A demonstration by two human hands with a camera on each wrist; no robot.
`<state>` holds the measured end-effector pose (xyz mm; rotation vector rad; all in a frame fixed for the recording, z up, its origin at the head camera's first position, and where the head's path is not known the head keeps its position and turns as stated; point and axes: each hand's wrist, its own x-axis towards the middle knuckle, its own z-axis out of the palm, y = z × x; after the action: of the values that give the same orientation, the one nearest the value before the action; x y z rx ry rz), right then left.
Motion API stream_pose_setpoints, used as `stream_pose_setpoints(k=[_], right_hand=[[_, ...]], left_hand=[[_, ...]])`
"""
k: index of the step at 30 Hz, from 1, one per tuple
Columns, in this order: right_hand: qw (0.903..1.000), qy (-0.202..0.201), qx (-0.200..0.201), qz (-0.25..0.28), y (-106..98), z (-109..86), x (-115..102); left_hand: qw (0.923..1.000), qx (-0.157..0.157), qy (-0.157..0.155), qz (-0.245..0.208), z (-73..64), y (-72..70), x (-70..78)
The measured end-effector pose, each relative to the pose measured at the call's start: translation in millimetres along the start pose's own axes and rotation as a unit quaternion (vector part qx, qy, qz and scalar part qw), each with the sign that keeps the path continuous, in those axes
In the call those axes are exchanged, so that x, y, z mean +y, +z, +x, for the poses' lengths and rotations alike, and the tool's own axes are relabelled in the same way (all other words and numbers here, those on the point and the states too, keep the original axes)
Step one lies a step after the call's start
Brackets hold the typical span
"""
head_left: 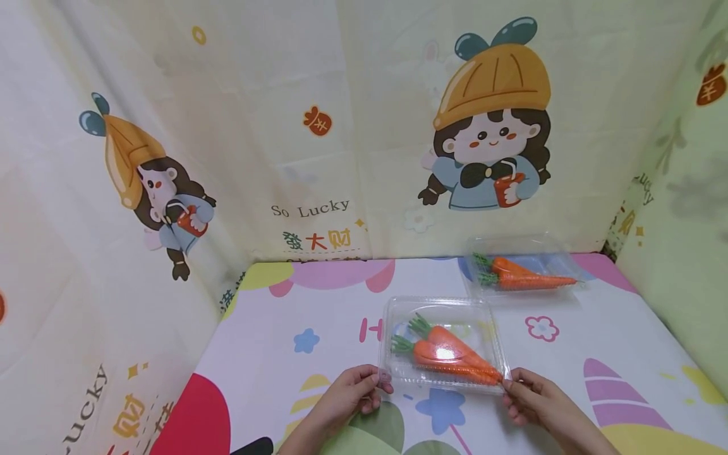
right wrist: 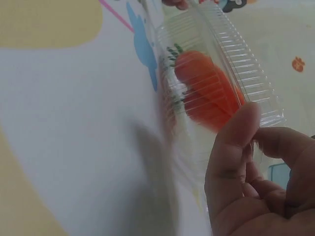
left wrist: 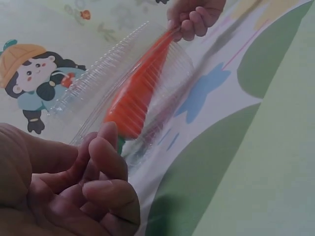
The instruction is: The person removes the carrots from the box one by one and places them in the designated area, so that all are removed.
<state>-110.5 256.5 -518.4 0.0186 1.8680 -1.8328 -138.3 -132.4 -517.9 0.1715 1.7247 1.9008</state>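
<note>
A clear plastic clamshell box [head_left: 392, 309] with its lid down holds two orange carrots [head_left: 449, 354] with green tops. My left hand [head_left: 359, 393] pinches the box's near left corner between thumb and fingers. At the near right corner, my right hand [head_left: 534, 401] pinches the rim close to the carrot tips. Seen from the left wrist, the left hand [left wrist: 74, 182] grips the rim edge in the foreground, with the carrot [left wrist: 138, 93] behind the ridged clear wall. In the right wrist view the right hand [right wrist: 261, 182] has its thumb on the box edge.
Another clear plastic box [head_left: 546, 243] with two carrots [head_left: 529, 278] stands at the back right of the table, by the wall. A patterned cloth [head_left: 284, 344] covers the table. Printed curtains [head_left: 375, 126] close in the back and both sides. A dark object [head_left: 256, 446] shows at the bottom edge.
</note>
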Motion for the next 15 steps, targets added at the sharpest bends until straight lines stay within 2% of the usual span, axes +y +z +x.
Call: stream_pose_setpoints(k=[5,10,15], right_hand=[[0.9997,-0.014,-0.020,-0.001,-2.9,2.1,-0.4],[0.9993,-0.014,-0.034,0.000,-4.8,4.2,-0.3],[0.9993,0.000,-0.036,0.006,-5.4,4.8,-1.3]], left_hand=[[0.9994,-0.018,0.000,0.030,0.3,-5.0,1.1],[0.9983,-0.019,-0.014,0.054,-0.5,-11.3,3.4],[0.9986,-0.034,-0.023,0.033,2.6,-13.5,0.9]])
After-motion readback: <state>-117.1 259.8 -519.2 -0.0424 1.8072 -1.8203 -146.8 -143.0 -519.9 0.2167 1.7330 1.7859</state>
